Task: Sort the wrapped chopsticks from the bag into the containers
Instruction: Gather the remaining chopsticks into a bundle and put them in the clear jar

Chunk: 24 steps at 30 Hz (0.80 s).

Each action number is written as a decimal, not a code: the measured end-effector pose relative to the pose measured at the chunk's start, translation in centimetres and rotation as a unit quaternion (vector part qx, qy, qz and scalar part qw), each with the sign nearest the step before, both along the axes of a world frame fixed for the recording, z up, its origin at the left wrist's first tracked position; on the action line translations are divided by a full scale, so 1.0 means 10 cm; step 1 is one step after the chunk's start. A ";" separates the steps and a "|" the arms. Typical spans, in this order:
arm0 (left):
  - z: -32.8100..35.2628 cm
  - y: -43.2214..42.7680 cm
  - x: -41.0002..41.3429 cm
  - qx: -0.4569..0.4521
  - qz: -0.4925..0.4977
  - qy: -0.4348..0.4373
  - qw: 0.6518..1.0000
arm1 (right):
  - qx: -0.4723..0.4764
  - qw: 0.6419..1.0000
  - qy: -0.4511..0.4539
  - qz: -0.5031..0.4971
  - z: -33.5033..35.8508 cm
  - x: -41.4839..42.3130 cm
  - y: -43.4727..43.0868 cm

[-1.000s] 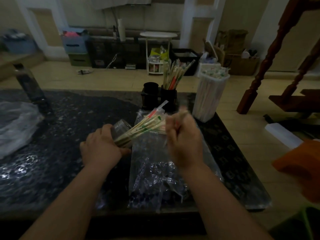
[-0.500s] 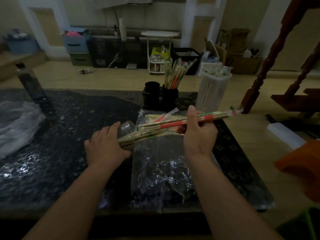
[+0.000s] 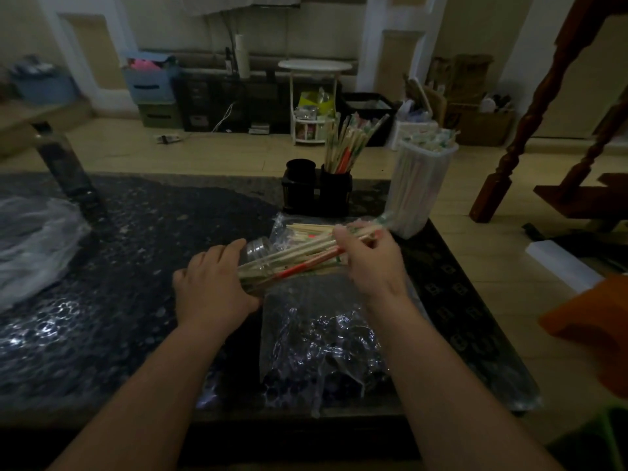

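- The dark, speckled counter (image 3: 119,266) fills most of the view and carries everything here.
- A clear plastic bag (image 3: 319,334) lies flat in the middle of the counter, under and between the two arms.
- A crumpled plastic sheet (image 3: 30,239) sits at the far left edge of the counter, well apart from the hands.
- A tall clear container (image 3: 419,185) stands upright near the right back corner. It is packed full of wrapped sticks.
- A black holder (image 3: 316,193) with two cups stands at the back, just left of the tall one. The right cup holds some sticks that fan out. You cannot see into the left cup.
- The left hand (image 3: 210,283) is curled round a small clear jar (image 3: 260,249), which lies tipped on its side just over the bag.
- The right hand (image 3: 370,260) has its fingers closed round the far end of the bundle of wrapped chopsticks (image 3: 316,248).
- The bundle runs across from one hand to the other, above the top of the bag. Its near ends look to be inside the jar.
- One stick in the bundle has a red wrapper (image 3: 299,268).
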<state>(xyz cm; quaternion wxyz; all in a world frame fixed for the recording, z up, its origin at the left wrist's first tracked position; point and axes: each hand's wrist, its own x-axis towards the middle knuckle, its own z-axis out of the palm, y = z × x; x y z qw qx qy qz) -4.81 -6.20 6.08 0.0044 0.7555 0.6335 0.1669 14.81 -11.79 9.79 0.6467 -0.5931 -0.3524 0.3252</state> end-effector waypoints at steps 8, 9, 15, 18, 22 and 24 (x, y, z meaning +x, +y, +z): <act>0.00 -0.01 0.01 0.003 -0.007 -0.010 1.000 | -0.021 0.996 -0.079 0.017 -0.09 0.01 0.03; 0.01 -0.01 0.01 0.003 -0.006 -0.010 1.000 | -0.025 0.997 -0.075 -0.001 -0.09 0.01 0.04; 0.00 -0.01 0.01 0.009 -0.005 -0.014 1.000 | -0.021 0.988 -0.151 -0.006 -0.14 0.05 0.07; 0.01 -0.01 0.00 0.000 -0.005 -0.009 1.000 | -0.027 0.976 -0.214 0.029 -0.18 0.02 0.07; 0.04 -0.01 -0.02 -0.025 0.008 -0.024 0.999 | -0.032 0.983 -0.180 -0.027 -0.14 0.10 0.07; 0.04 0.00 -0.02 -0.031 0.018 -0.025 0.999 | -0.062 0.978 -0.200 -0.012 -0.18 0.14 0.08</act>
